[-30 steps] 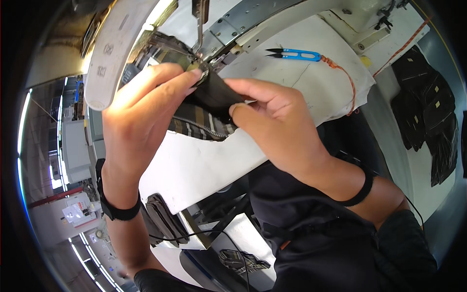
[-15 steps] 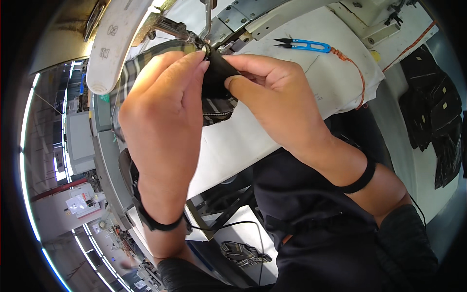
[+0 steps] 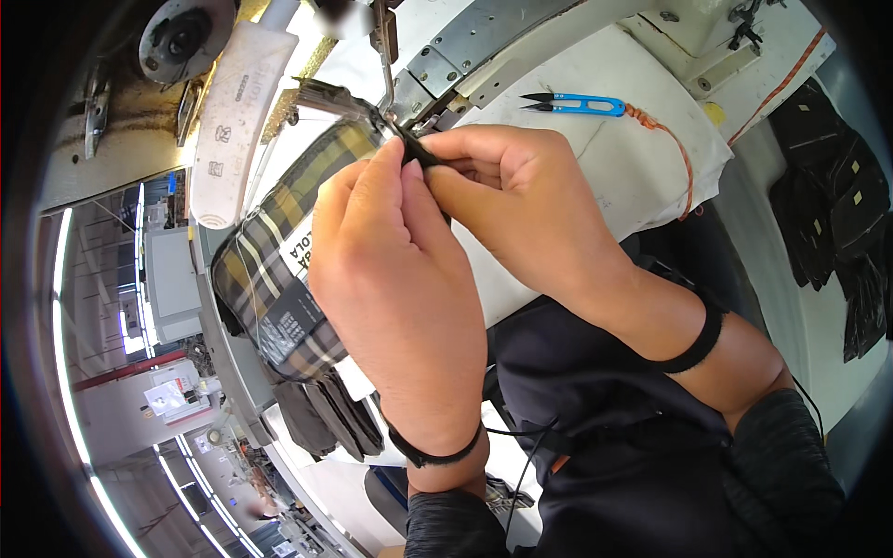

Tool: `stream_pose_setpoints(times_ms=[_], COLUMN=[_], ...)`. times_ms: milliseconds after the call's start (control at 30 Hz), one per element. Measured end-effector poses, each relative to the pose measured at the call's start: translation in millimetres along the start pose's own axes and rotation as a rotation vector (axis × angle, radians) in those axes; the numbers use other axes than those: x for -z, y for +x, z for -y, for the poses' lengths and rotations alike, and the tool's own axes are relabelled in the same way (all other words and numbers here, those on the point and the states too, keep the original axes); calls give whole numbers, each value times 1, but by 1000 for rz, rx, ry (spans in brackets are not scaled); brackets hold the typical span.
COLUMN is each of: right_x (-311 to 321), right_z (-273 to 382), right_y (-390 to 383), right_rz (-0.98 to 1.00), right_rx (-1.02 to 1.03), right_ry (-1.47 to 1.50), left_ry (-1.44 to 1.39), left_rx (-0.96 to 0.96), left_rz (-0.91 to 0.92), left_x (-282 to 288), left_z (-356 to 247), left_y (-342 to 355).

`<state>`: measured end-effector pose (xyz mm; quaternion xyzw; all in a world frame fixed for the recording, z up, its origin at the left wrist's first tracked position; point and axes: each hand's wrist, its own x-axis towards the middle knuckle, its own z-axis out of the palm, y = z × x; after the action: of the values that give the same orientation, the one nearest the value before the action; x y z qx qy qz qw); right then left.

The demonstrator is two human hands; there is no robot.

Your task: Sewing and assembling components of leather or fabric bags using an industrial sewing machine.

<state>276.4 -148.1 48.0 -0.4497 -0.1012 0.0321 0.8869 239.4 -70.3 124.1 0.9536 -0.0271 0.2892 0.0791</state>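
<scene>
A plaid fabric piece (image 3: pixel 279 200) in olive, black and white lies at the sewing machine, with a white label and a dark printed label on it. My left hand (image 3: pixel 405 298) pinches the piece's dark edge (image 3: pixel 416 149) between thumb and fingertips, just in front of the machine's needle and foot area (image 3: pixel 386 107). From the other side my right hand (image 3: pixel 539 200) pinches the same edge, its fingertips close to the left ones. Both hands hide part of the fabric, and where the edge meets the foot cannot be made out.
Blue thread snips (image 3: pixel 586 105) on an orange cord rest on the white machine bed (image 3: pixel 642 153) to the right. Dark fabric pieces (image 3: pixel 819 200) lie at the far right. More dark folded pieces (image 3: pixel 326 414) sit at lower left. A white machine arm cover (image 3: pixel 233 126) rises at upper left.
The plaid piece now spreads out to the left, bringing its labels into sight; its zip no longer shows. My left hand has shifted right and down, and the right hand slightly down. Both still pinch.
</scene>
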Motion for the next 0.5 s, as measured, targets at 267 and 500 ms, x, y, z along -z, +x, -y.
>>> stream_pose_setpoints(times_ms=[267,500], right_x=[8,-8], right_z=[2,-3], right_y=[13,0], right_rz=[-2,-80], right_rx=[-11,113], right_ry=[-139,-378], left_ry=[-93,-60], left_rx=[3,-228], left_rz=[100,78], left_x=[9,21], left_z=[13,44], left_y=[-3,-13])
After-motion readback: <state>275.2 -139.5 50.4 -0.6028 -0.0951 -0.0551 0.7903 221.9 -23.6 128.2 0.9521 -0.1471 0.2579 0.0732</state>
